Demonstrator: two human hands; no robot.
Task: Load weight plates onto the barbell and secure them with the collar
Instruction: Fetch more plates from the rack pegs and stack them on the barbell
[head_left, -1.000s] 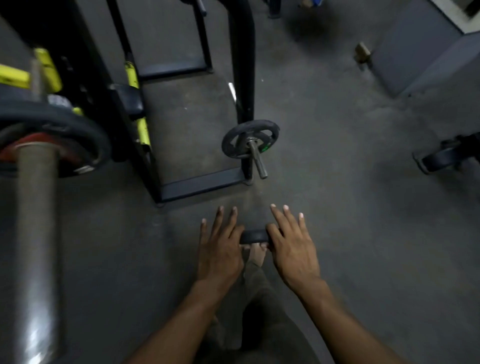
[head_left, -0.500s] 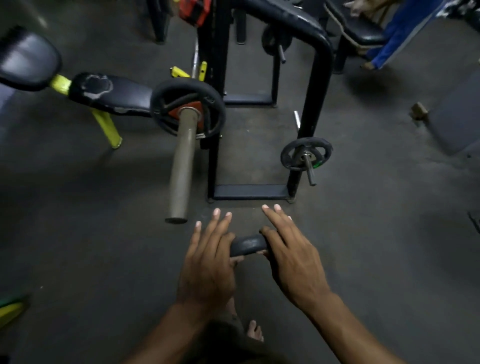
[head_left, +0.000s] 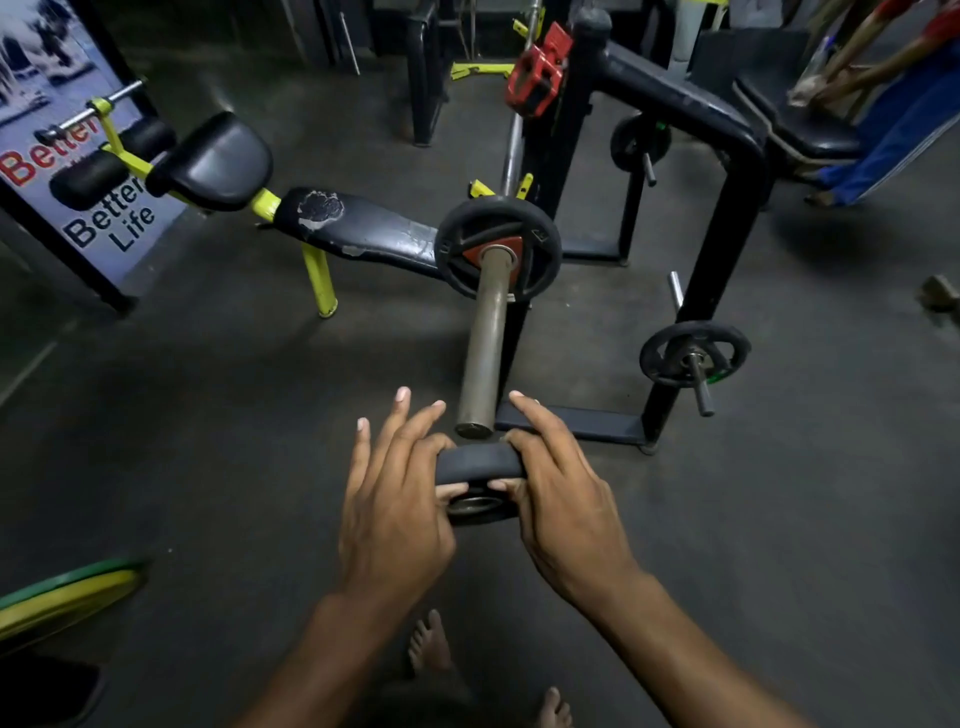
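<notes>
A small black weight plate (head_left: 480, 460) is held upright between both hands, just below the free end of the barbell sleeve (head_left: 485, 343). My left hand (head_left: 395, 514) grips its left edge, thumb behind and fingers spread forward. On the right edge sits my right hand (head_left: 561, 499), pinching the plate the same way. The plate's centre hole faces me and is apart from the sleeve tip. One black plate with a red hub (head_left: 497, 253) sits on the sleeve against the rack. A red collar (head_left: 537, 78) hangs on the rack upright.
A black bench with yellow legs (head_left: 358, 231) lies left of the bar. The black rack frame (head_left: 717, 223) carries small plates on pegs (head_left: 693, 353). A green and yellow plate (head_left: 62, 597) lies at lower left. Bare feet (head_left: 431, 644) stand below.
The view has risen and swung, bringing the barbell sleeve to the centre. Both hands have lifted the small plate from near the floor up to the sleeve's end.
</notes>
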